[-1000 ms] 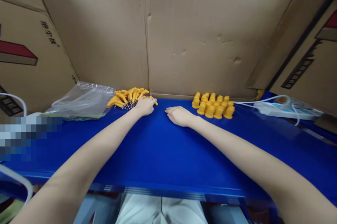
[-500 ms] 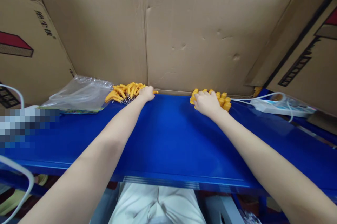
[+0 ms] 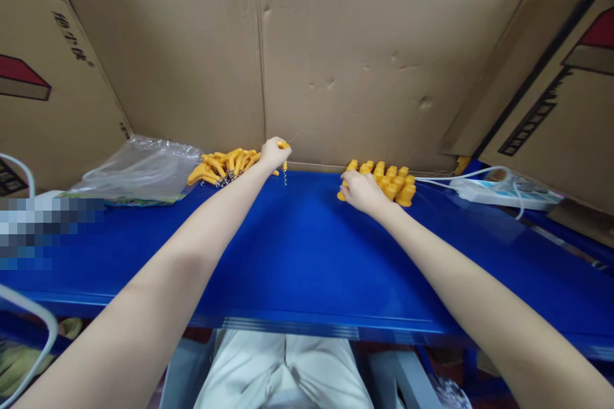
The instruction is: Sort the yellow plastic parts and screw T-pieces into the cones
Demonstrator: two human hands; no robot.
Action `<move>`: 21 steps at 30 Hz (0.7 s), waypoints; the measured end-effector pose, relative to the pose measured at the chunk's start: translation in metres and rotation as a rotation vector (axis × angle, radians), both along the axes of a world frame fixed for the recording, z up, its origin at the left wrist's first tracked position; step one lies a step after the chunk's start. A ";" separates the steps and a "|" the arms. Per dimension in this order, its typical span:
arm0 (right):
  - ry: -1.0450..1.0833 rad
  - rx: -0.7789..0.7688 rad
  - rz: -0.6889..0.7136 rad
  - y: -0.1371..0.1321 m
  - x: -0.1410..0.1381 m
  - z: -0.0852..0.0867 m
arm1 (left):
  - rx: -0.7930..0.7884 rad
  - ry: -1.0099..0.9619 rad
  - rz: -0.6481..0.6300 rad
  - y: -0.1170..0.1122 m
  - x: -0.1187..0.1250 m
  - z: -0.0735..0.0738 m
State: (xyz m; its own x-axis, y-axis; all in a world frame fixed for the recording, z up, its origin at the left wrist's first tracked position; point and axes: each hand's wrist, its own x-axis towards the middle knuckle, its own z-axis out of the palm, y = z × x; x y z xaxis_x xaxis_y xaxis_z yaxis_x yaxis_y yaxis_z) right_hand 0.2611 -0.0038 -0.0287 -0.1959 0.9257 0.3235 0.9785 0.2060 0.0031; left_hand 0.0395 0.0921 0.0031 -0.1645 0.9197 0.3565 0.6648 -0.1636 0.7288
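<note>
My left hand (image 3: 275, 152) is closed on a corkscrew handle (image 3: 283, 144), orange and curved, whose metal spiral dangles just above the blue surface. To its left lies a heap of similar orange corkscrew handles (image 3: 218, 164), their metal spirals bunched along the front. My right hand (image 3: 362, 189) bends over the left side of several upright orange bell-shaped pieces (image 3: 405, 190) in close rows. Its fingers close around one orange piece (image 3: 341, 195) at the front left corner, partly hidden by the fingertips.
A tall cardboard sheet (image 3: 345, 63) stands behind the blue table (image 3: 297, 255), with printed cartons on both sides. Clear plastic bags (image 3: 139, 172) lie at the left. A white power strip (image 3: 503, 194) with cables sits at the right.
My left hand has risen from the heap with one corkscrew handle in it. My right hand has shifted slightly left and toward me, at the near left corner of the bell-shaped pieces.
</note>
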 end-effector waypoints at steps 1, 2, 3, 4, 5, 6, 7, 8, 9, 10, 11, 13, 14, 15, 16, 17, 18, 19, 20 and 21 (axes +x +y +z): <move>0.044 -0.012 0.054 0.001 -0.003 -0.002 | -0.029 -0.072 -0.031 -0.004 0.003 -0.001; 0.096 -0.029 0.104 0.002 -0.005 -0.004 | -0.065 -0.143 -0.062 -0.009 0.005 -0.003; 0.151 -0.057 0.146 0.003 -0.008 -0.006 | -0.102 -0.208 -0.086 -0.014 0.006 -0.004; 0.205 -0.086 0.175 0.003 -0.011 -0.009 | -0.135 -0.266 -0.105 -0.019 0.007 -0.006; 0.253 -0.107 0.192 0.004 -0.014 -0.012 | -0.165 -0.318 -0.120 -0.024 0.006 -0.007; 0.292 -0.119 0.198 0.005 -0.017 -0.014 | -0.192 -0.365 -0.132 -0.029 0.005 -0.008; 0.321 -0.123 0.198 0.005 -0.020 -0.016 | -0.219 -0.406 -0.142 -0.033 0.003 -0.009; 0.343 -0.124 0.196 0.006 -0.022 -0.018 | -0.246 -0.436 -0.150 -0.037 0.000 -0.011; 0.359 -0.125 0.193 0.007 -0.024 -0.020 | -0.271 -0.448 -0.155 -0.039 -0.004 -0.012; 0.370 -0.130 0.190 0.008 -0.025 -0.021 | -0.290 -0.439 -0.162 -0.042 -0.008 -0.014; 0.376 -0.139 0.187 0.010 -0.026 -0.022 | -0.299 -0.411 -0.172 -0.043 -0.013 -0.017; 0.370 -0.161 0.183 0.013 -0.028 -0.024 | -0.292 -0.325 -0.192 -0.045 -0.023 -0.022; 0.360 -0.167 0.180 0.015 -0.029 -0.024 | -0.280 -0.279 -0.199 -0.045 -0.027 -0.025; 0.347 -0.170 0.175 0.017 -0.030 -0.024 | -0.268 -0.237 -0.207 -0.044 -0.032 -0.029; 0.333 -0.170 0.168 0.019 -0.031 -0.025 | -0.257 -0.197 -0.209 -0.044 -0.036 -0.032; 0.318 -0.165 0.159 0.020 -0.032 -0.025 | -0.248 -0.152 -0.207 -0.043 -0.040 -0.035; 0.304 -0.157 0.150 0.022 -0.033 -0.026 | -0.236 -0.088 -0.205 -0.043 -0.043 -0.038; 0.290 -0.147 0.141 0.025 -0.034 -0.027 | -0.217 0.000 -0.206 -0.042 -0.046 -0.041; 0.279 -0.136 0.133 0.027 -0.035 -0.028 | -0.187 0.114 -0.211 -0.042 -0.049 -0.044; 0.271 -0.122 0.126 0.029 -0.036 -0.030 | -0.144 0.252 -0.216 -0.042 -0.051 -0.046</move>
